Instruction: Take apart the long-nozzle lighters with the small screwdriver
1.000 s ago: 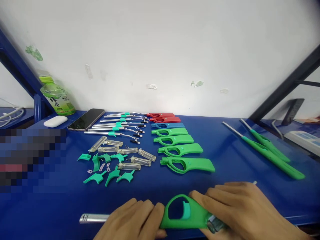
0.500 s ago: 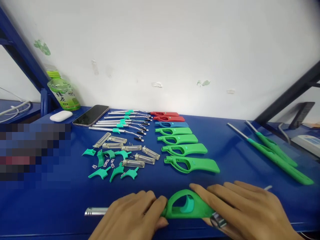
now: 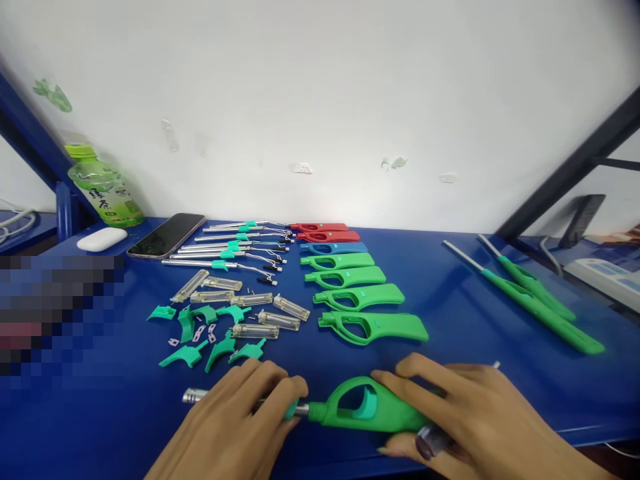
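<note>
My right hand [image 3: 465,413] is closed round the rear of a green lighter handle [image 3: 345,420], with a teal trigger [image 3: 367,403] showing in its loop. A dark, see-through rounded end [image 3: 433,440] of some tool also sits in that hand; most of it is hidden. My left hand [image 3: 240,413] grips the metal lighter tube [image 3: 194,396], whose tip pokes out on the left. Between my left fingers and the handle's neck, a teal collar [image 3: 291,409] and a short length of bare metal show. Tube and handle are in line.
Behind my hands lie green, blue and red lighter handles [image 3: 373,327], clear fuel tanks [image 3: 255,331], teal triggers [image 3: 185,355] and metal tubes with wires [image 3: 200,264]. Two green lighters [image 3: 540,303] lie right. A phone [image 3: 167,235], white case [image 3: 102,239] and bottle [image 3: 107,190] stand left.
My left hand has shifted left away from the handle's neck, uncovering the teal collar and some metal. My right hand keeps its hold on the handle. The whole view has turned slightly right.
</note>
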### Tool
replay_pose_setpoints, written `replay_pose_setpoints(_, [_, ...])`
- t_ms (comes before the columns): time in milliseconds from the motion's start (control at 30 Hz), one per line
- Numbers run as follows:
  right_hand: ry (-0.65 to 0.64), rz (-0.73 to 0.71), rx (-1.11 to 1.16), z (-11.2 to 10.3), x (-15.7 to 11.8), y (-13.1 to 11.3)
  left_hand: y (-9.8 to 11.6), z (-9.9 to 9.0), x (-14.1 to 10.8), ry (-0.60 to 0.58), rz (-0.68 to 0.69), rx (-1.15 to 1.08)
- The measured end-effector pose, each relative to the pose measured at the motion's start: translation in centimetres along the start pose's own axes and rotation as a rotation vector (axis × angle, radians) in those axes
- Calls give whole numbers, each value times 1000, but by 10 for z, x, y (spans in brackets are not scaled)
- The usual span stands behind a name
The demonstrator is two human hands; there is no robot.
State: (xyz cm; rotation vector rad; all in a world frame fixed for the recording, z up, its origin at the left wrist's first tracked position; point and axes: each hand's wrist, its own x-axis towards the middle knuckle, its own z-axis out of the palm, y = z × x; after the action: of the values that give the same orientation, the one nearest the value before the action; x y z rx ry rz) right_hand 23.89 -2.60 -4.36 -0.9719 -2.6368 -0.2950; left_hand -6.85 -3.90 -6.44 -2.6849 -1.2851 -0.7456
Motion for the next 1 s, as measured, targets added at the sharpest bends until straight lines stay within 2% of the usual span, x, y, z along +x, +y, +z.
replay_pose_setpoints(233, [-36,51,-33,2,5,-5,0,4,-1,93,58,22])
replay_pose_setpoints(567, [-17,41,27,11,13,-11,1,12,1,-22,-9,-173])
replay_pose_setpoints(800, [37,112,88,17,10,-11,4,11,2,19,11,-124])
replay_pose_setpoints(1000, [42,142,58,8,14,-19,4,13,-1,28,19,-56])
